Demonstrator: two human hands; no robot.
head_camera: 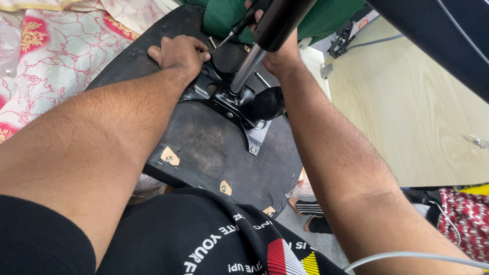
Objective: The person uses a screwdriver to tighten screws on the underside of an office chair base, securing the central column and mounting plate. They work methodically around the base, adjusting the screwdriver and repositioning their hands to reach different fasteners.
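An upturned office chair seat lies before me, its black fabric underside facing up. A black metal mounting plate with a shiny gas cylinder is bolted to it. My left hand is closed and presses on the plate's far left corner, beside a loose bolt. My right hand sits behind the cylinder and grips a screwdriver whose tip points at the plate near the left hand. The cylinder's black sleeve hides most of the right hand.
A floral bedsheet lies to the left, green cloth at the far side. A light wooden board fills the right. Below the seat, a foot in a striped sandal rests on the floor.
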